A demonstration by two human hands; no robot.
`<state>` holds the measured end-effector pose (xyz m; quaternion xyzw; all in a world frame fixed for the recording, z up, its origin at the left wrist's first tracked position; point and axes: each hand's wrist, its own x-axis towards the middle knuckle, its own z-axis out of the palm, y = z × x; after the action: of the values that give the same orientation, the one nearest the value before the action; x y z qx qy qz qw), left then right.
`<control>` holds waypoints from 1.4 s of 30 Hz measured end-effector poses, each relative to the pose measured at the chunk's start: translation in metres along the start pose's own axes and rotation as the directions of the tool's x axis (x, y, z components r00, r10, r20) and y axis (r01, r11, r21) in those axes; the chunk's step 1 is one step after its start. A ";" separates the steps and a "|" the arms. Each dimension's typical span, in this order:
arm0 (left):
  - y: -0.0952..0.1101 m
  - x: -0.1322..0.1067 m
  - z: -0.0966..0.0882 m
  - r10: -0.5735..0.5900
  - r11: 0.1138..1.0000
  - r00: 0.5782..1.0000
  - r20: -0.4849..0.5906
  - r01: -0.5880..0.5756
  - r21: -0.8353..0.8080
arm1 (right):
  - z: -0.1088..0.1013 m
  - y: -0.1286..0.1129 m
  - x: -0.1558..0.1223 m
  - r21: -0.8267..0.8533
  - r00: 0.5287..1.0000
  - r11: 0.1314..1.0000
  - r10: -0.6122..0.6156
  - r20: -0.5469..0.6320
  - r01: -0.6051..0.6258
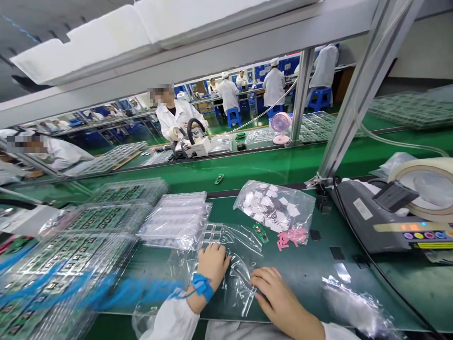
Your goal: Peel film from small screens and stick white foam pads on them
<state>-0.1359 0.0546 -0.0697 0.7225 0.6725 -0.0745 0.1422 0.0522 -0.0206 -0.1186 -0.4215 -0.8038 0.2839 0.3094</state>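
Note:
My left hand, with a blue wrist strap, rests knuckles-up on a clear plastic bag that lies flat on the green mat; its fingers are curled down onto the film. My right hand lies beside it on the same bag, fingers bent and pressed to the plastic. Just beyond the hands a small green circuit board lies on the bag. A clear bag of white squares and some pink pieces sit behind it.
Stacks of clear trays with circuit boards fill the left. Empty clear trays lie in the middle. A tape dispenser machine with a tape roll stands on the right. Beyond the green conveyor, people in white coats work.

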 end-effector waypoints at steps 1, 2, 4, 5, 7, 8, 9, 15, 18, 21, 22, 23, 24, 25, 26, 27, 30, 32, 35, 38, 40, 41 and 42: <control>-0.001 0.001 0.002 -0.007 1.000 1.000 0.000 0.007 0.026 | 0.003 0.001 0.001 -0.008 1.000 1.000 0.017 0.002 -0.017; -0.003 0.003 0.002 -0.006 0.999 1.000 0.006 0.006 0.045 | 0.006 0.001 0.001 -0.017 0.999 0.999 0.035 0.004 -0.035; -0.008 0.008 0.001 0.011 0.998 1.000 0.028 -0.012 0.064 | 0.010 0.002 0.001 -0.031 0.997 0.996 0.079 0.005 -0.079; -0.011 0.012 -0.001 0.022 0.998 0.999 0.042 -0.025 0.064 | 0.011 0.002 0.001 -0.037 0.995 0.994 0.100 0.005 -0.100; -0.018 0.019 -0.006 0.058 0.997 0.996 0.069 -0.061 0.045 | 0.011 0.001 0.001 -0.047 0.991 0.990 0.135 0.011 -0.135; -0.021 0.022 -0.009 0.083 0.996 0.993 0.079 -0.085 0.027 | 0.010 0.001 0.001 -0.050 0.989 0.988 0.147 0.017 -0.146; -0.024 0.025 -0.013 0.111 0.994 0.990 0.084 -0.112 0.007 | 0.010 0.001 0.000 -0.051 0.988 0.987 0.155 0.024 -0.154; -0.037 0.022 -0.040 0.174 0.983 0.985 -0.012 -0.175 -0.064 | 0.008 0.002 0.000 -0.017 0.982 0.982 0.187 0.008 -0.187; -0.036 0.011 -0.051 0.210 0.970 0.977 -0.041 -0.213 -0.118 | 0.004 0.001 0.003 0.013 0.980 0.980 0.199 -0.020 -0.198; -0.029 0.005 -0.054 0.274 0.934 0.957 -0.090 -0.287 -0.212 | -0.004 0.000 0.007 0.033 0.974 0.975 0.221 -0.054 -0.219; -0.027 0.005 -0.054 0.281 0.926 0.954 -0.108 -0.299 -0.230 | -0.006 0.001 0.008 0.035 0.971 0.973 0.231 -0.066 -0.230; -0.026 0.006 -0.053 0.280 0.923 0.952 -0.121 -0.301 -0.237 | -0.009 0.001 0.009 0.036 0.968 0.970 0.241 -0.074 -0.239; -0.025 0.008 -0.052 0.271 0.926 0.954 -0.126 -0.294 -0.236 | -0.011 0.002 0.009 0.036 0.966 0.969 0.248 -0.075 -0.245; -0.026 0.010 -0.051 0.260 0.930 0.957 -0.125 -0.283 -0.233 | -0.012 0.002 0.009 0.035 0.965 0.968 0.250 -0.073 -0.248; -0.028 0.013 -0.049 0.250 0.934 0.961 -0.121 -0.273 -0.232 | -0.013 0.002 0.009 0.032 0.966 0.969 0.248 -0.066 -0.247; -0.030 0.015 -0.048 0.241 0.937 0.964 -0.114 -0.262 -0.230 | -0.013 0.002 0.009 0.026 0.968 0.970 0.243 -0.058 -0.242; -0.038 0.019 -0.039 0.213 0.948 0.974 -0.079 -0.226 -0.225 | -0.009 -0.003 0.018 -0.009 0.978 0.978 0.208 -0.032 -0.209; -0.042 0.019 -0.033 0.197 0.954 0.979 -0.054 -0.204 -0.218 | -0.003 -0.009 0.033 -0.050 0.983 0.982 0.183 -0.018 -0.183; -0.048 0.016 -0.027 0.186 0.961 0.982 -0.016 -0.186 -0.204 | 0.013 -0.015 0.060 -0.137 0.987 0.977 0.161 -0.011 -0.161; -0.054 0.012 -0.027 0.185 0.966 0.982 0.035 -0.175 -0.189 | 0.032 -0.019 0.083 -0.216 0.988 0.964 0.154 -0.025 -0.156; -0.058 0.010 -0.027 0.182 0.970 0.981 0.068 -0.168 -0.178 | 0.043 -0.019 0.093 -0.242 0.988 0.958 0.149 -0.038 -0.154; -0.060 0.010 -0.026 0.181 0.971 0.980 0.080 -0.165 -0.173 | 0.047 -0.018 0.096 -0.247 0.988 0.957 0.148 -0.046 -0.155; -0.062 0.010 -0.025 0.181 0.972 0.979 0.089 -0.164 -0.169 | 0.050 -0.017 0.098 -0.247 0.987 0.956 0.148 -0.057 -0.158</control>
<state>-0.1986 0.0754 -0.0557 0.7596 0.6025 -0.0448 0.2408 -0.0381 0.0451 -0.1132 -0.5233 -0.7923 0.1952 0.2457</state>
